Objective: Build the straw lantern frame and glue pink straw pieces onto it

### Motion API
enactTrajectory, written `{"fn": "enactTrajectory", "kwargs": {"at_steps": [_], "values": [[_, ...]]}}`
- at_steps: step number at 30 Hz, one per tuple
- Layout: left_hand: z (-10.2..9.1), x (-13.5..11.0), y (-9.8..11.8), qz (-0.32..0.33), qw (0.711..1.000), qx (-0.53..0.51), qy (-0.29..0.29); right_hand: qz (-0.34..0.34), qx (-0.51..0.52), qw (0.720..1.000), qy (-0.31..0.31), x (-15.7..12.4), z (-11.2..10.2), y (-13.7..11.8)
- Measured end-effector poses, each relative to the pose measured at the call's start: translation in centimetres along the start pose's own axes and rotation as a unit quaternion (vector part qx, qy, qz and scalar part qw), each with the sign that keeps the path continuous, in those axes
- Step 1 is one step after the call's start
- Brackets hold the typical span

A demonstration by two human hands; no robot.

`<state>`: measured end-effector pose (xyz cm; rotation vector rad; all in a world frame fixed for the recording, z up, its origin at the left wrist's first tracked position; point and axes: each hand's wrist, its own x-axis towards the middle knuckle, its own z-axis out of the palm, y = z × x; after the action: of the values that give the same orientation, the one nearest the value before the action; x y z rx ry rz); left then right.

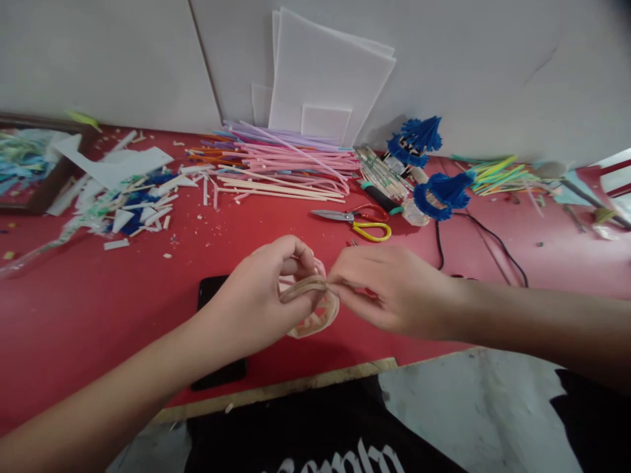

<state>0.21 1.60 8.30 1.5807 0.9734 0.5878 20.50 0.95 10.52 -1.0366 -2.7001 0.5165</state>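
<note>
My left hand (283, 282) grips a small round craft piece (318, 322) in pale cream and pink, which looks bent from fuzzy stems. A tan strip (304, 286) runs along its top, between my left thumb and fingers. From the right, my right hand (389, 289) pinches the end of that strip, thumb and forefinger pressed together beside the left fingertips. Both hands hide much of the piece. Just beyond them lie scissors (352, 217) with one red and one yellow handle. Under my left wrist a black phone (221, 368) is partly covered.
Pink, purple and cream stems (296, 161) are piled against the wall below white sheets (330, 72). Blue fringed pieces (444, 195) stand at the back right, near a black cable (497, 243). White and blue scraps (142, 203) and a brown-edged tray (73, 167) occupy the left.
</note>
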Motion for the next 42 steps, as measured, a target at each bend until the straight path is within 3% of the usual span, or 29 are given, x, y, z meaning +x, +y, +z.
{"fn": "enactTrajectory", "kwargs": {"at_steps": [3,7,12,17,23,28,32,35,37,38,40,42], "values": [[0.2,-0.5,-0.1,0.062,0.996,0.045,0.044,-0.075,-0.081,0.993,0.035,-0.6,0.3,0.2],[0.5,-1.2,-0.4,0.126,0.976,0.148,0.100,-0.160,-0.188,0.964,0.101,-1.0,0.5,0.2],[1.0,-1.7,-0.6,0.152,0.957,0.200,0.146,-0.196,-0.216,0.942,0.165,-1.0,0.4,-0.2],[1.2,-2.0,-0.5,0.178,0.940,0.228,0.179,-0.202,-0.223,0.935,0.188,-1.1,0.2,-0.5],[1.3,-2.1,-0.3,0.189,0.925,0.273,0.185,-0.124,-0.145,0.973,0.130,-1.4,0.6,0.0],[1.6,-2.1,-1.4,0.244,0.880,0.352,0.206,-0.084,-0.076,0.982,0.151,-1.7,1.5,-0.8],[1.7,-1.9,-2.3,0.266,0.875,0.359,0.189,0.024,0.058,0.986,0.153,-2.8,1.6,-0.9],[1.4,-1.7,-2.6,0.262,0.885,0.346,0.168,0.188,0.128,0.964,0.139,-4.5,2.2,1.8],[0.9,-1.7,-2.6,0.253,0.892,0.342,0.155,0.278,0.074,0.950,0.118,-6.2,3.3,4.7],[0.5,-1.6,-2.5,0.247,0.895,0.341,0.149,0.294,0.012,0.950,0.101,-7.2,4.0,6.3],[-0.4,-1.5,-2.2,0.233,0.902,0.339,0.136,0.254,-0.113,0.960,0.036,-9.2,5.7,9.1],[-1.6,-1.1,-1.8,0.214,0.912,0.335,0.104,0.240,-0.127,0.962,0.011,-10.9,7.2,10.9]]}}
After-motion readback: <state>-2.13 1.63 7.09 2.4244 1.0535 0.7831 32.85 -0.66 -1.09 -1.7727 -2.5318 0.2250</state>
